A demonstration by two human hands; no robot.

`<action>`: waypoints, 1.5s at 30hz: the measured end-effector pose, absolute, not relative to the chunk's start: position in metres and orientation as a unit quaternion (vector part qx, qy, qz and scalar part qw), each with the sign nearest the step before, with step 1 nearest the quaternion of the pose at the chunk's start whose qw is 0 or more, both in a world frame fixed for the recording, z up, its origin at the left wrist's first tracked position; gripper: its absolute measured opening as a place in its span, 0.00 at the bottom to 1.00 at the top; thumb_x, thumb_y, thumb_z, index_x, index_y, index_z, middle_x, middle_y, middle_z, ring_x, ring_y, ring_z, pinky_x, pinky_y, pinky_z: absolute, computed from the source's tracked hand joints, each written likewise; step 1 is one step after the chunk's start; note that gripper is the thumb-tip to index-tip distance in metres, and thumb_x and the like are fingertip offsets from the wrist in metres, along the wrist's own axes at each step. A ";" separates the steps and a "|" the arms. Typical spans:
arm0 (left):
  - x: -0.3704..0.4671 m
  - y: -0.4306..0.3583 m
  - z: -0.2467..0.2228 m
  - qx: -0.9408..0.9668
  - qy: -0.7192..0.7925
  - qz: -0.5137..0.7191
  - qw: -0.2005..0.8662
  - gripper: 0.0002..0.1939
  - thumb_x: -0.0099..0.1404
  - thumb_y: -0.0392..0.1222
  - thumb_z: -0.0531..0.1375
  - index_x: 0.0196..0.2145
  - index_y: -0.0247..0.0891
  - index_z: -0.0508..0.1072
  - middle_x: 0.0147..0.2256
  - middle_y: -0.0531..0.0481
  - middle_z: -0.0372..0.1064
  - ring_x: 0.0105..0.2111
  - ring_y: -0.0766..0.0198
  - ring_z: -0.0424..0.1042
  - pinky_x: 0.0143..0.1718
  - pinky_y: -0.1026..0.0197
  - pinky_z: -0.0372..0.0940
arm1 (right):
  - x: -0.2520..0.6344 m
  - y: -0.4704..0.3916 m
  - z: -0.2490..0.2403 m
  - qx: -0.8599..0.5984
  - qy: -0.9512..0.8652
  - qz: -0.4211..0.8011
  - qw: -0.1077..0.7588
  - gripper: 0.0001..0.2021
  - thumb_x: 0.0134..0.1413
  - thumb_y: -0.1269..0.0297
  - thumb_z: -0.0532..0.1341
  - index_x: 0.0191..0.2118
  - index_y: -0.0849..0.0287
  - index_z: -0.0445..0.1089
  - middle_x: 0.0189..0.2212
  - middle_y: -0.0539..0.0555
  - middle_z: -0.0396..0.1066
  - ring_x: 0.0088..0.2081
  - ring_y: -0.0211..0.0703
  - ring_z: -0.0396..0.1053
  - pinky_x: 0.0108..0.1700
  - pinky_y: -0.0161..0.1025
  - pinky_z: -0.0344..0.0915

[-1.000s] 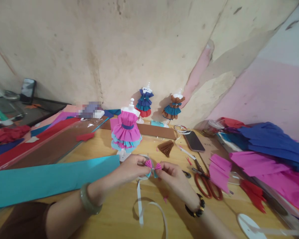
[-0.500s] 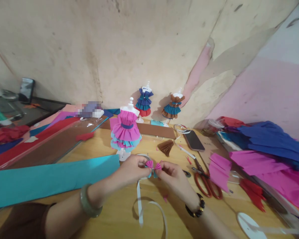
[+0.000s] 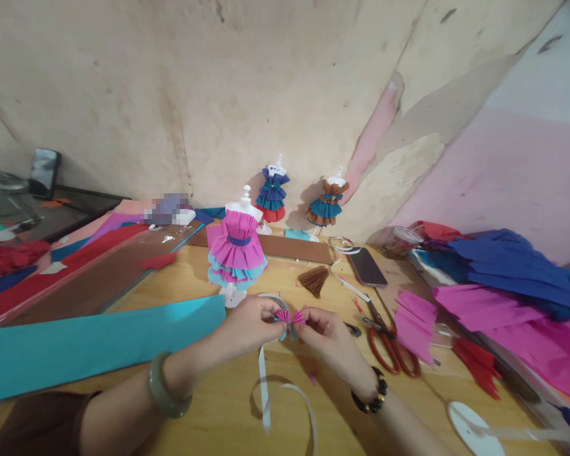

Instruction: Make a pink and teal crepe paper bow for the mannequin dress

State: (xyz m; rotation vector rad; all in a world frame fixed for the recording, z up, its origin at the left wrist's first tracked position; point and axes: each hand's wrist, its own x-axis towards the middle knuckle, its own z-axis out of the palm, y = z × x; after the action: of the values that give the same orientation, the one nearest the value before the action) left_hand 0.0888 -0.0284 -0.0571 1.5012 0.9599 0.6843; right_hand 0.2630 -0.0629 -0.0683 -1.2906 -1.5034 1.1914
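Between my hands is a small pleated paper bow [image 3: 284,315], pink with turquoise beneath. My left hand [image 3: 255,320] pinches its left side and my right hand [image 3: 327,334] pinches its right side. Just behind my left hand stands a miniature white dress form [image 3: 246,206] in a ruffled pink and turquoise paper dress [image 3: 237,247] with a dark blue waistband. Below the bow, a narrow white ribbon [image 3: 265,386] lies on the wooden table, with a curled end to its right. Part of a ring-shaped roll [image 3: 272,297] shows behind my fingers.
Orange-handled scissors [image 3: 393,351], a phone [image 3: 367,266] and a brown pleated piece [image 3: 313,280] lie to the right. Two more dressed forms stand by the wall. A turquoise paper strip [image 3: 99,348] spans the left. Blue and pink crepe paper [image 3: 527,278] is piled at the far right.
The whole view has shifted slightly, so things appear a little further left. Both hands keep their pinch on the bow, with hardly any movement between them.
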 end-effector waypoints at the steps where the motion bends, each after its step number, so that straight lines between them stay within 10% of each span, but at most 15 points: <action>1: 0.089 -0.028 -0.057 0.633 0.406 0.293 0.590 0.04 0.48 0.37 0.57 0.24 0.35 0.70 0.23 0.53 0.66 0.26 0.66 0.64 0.27 0.64 0.56 | 0.263 -0.063 -0.067 -0.511 -0.594 0.473 0.404 0.12 0.51 0.56 0.62 0.26 0.60 0.70 0.21 0.49 0.69 0.25 0.39 0.65 0.29 0.35 0.62; 18: 0.091 -0.031 -0.056 0.505 0.438 0.288 0.686 0.03 0.47 0.38 0.59 0.23 0.36 0.69 0.23 0.55 0.67 0.25 0.67 0.66 0.28 0.65 0.60 | 0.262 -0.065 -0.068 -0.499 -0.647 0.416 0.399 0.08 0.53 0.61 0.61 0.30 0.60 0.71 0.29 0.53 0.76 0.33 0.43 0.72 0.37 0.37 0.67; 25: 0.091 -0.029 -0.063 0.541 0.472 0.269 0.642 0.05 0.46 0.38 0.58 0.23 0.35 0.71 0.22 0.52 0.70 0.25 0.66 0.66 0.27 0.65 0.59 | 0.260 -0.067 -0.078 -0.496 -0.568 0.537 0.377 0.14 0.55 0.52 0.60 0.32 0.60 0.69 0.25 0.49 0.71 0.11 0.29 0.56 0.10 0.28 0.53; 38: 0.094 -0.029 -0.065 0.613 0.505 0.262 0.547 0.03 0.43 0.39 0.58 0.18 0.37 0.68 0.18 0.56 0.62 0.21 0.67 0.59 0.23 0.64 0.51 | 0.256 -0.064 -0.082 -0.533 -0.555 0.523 0.367 0.18 0.51 0.47 0.61 0.26 0.60 0.68 0.15 0.43 0.60 0.10 0.29 0.52 0.09 0.28 0.47; 45: 0.090 -0.022 -0.065 0.584 0.467 0.251 0.614 0.07 0.48 0.41 0.56 0.22 0.35 0.72 0.23 0.49 0.70 0.25 0.63 0.67 0.25 0.64 0.59 | 0.263 -0.062 -0.067 -0.471 -0.582 0.546 0.376 0.16 0.52 0.50 0.63 0.32 0.61 0.74 0.27 0.52 0.74 0.21 0.36 0.67 0.21 0.31 0.64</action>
State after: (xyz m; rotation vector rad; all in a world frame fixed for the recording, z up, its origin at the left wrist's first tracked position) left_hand 0.0899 -0.0225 -0.0653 1.3463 1.0769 0.5795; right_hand 0.2631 -0.0623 -0.0672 -1.2035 -1.4885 1.3968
